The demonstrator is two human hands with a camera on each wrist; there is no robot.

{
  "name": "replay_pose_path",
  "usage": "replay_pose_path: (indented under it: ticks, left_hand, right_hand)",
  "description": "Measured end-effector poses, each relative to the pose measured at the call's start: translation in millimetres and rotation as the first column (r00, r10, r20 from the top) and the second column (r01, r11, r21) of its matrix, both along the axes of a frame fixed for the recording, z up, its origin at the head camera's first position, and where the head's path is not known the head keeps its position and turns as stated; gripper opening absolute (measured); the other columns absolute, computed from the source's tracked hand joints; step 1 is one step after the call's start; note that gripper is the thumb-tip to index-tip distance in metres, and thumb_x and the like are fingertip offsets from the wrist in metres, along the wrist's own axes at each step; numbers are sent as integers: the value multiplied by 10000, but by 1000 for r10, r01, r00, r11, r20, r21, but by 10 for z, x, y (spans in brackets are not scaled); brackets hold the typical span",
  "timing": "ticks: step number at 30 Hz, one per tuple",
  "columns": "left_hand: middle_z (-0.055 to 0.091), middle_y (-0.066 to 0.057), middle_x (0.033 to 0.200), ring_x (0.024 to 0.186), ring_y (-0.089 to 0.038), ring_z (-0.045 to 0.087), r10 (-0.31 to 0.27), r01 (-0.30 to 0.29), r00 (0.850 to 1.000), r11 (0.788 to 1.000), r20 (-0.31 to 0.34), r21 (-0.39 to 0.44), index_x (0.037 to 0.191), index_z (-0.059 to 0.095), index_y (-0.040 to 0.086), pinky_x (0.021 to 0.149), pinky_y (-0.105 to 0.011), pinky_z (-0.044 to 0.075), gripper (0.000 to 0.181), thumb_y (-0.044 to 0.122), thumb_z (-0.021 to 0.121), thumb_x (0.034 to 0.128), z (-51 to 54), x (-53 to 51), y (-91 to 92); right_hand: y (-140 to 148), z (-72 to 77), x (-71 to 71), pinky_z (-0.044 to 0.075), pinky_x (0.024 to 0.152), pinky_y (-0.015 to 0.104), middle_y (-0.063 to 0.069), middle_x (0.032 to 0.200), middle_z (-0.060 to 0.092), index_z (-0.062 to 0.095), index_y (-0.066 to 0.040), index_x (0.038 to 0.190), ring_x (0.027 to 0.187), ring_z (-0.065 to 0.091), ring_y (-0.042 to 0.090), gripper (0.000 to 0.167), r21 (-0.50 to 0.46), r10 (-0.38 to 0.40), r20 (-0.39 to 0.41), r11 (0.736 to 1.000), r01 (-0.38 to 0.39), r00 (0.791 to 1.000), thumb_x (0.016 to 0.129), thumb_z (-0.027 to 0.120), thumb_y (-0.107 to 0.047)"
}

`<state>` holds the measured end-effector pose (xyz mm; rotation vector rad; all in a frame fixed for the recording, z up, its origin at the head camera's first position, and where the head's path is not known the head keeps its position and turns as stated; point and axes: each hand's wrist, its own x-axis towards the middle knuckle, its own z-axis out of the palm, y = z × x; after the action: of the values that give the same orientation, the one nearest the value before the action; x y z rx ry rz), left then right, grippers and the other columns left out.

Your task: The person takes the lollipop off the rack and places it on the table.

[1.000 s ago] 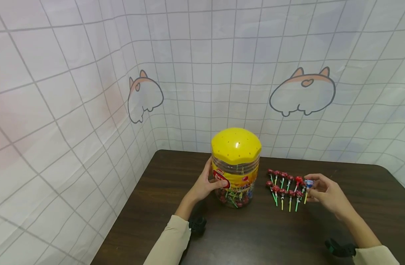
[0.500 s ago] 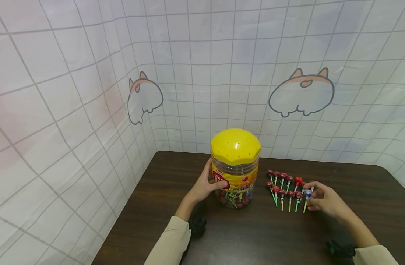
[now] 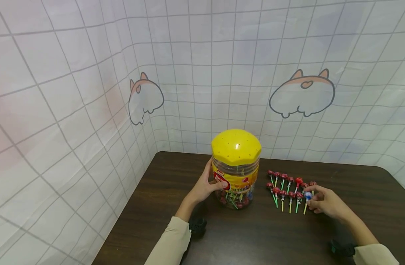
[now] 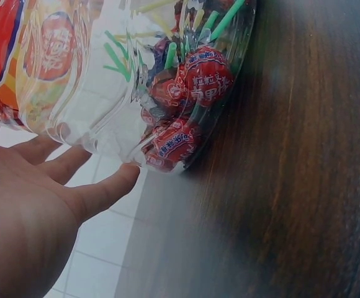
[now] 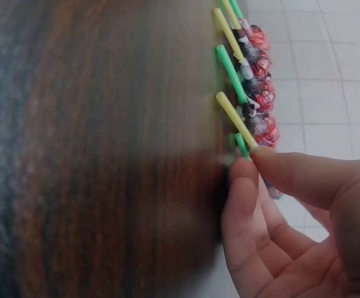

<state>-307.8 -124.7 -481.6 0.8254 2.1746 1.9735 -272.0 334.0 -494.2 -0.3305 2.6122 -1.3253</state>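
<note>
A large clear jar (image 3: 237, 182) with a yellow lid (image 3: 236, 147) stands upright on the table, lollipops showing through its lower part. My left hand (image 3: 202, 187) holds its left side, thumb across the front label and the other fingers around the side and back. In the left wrist view, red-wrapped lollipops (image 4: 206, 76) fill the jar's bottom. At the right end of the front row, my right hand (image 3: 328, 202) pinches a blue lollipop (image 3: 307, 195) between thumb and fingers. Its yellow stick (image 5: 234, 118) points toward me. Red lollipops (image 3: 290, 194) lie beside it.
Two rows of lollipops, mostly dark red with one brighter red lollipop (image 3: 299, 180) at the back, lie to the jar's right on the dark wooden table (image 3: 255, 235). A white grid-patterned curtain (image 3: 196, 92) hangs behind and at the left.
My right hand has brought the blue lollipop toward me, from beside the back row to the front row's right end. A red lollipop behind it has come into view. The left hand stays on the jar.
</note>
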Motion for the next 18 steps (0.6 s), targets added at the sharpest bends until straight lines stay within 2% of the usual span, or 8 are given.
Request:
replay_pose_path:
  ticks: [8,18]
  left_hand:
    - [295,-2,1638,1486,-286,359,8,-8,1000,1000,-8,-4,1600,60,500,1141,-568,432,1014,522,773,879,-11,-3,10]
    - [350,-20,1598,1459,-272,389,10,-10,1000,1000,-5,-3,1602,68,496,1134,-544,450,1022,525,780,871,-22,-15,1]
  right_hand:
    - [-8,10,1,579,630,333,122,831,651,467,92,1405,730,624,192,455,63,-13,9,998,12,1000,996,616,-38]
    - [-35,30,0,580,619,338,119,837,664,475,76,1408,722,625,195,472,84,-18,2,996,18,1000,998,642,-86]
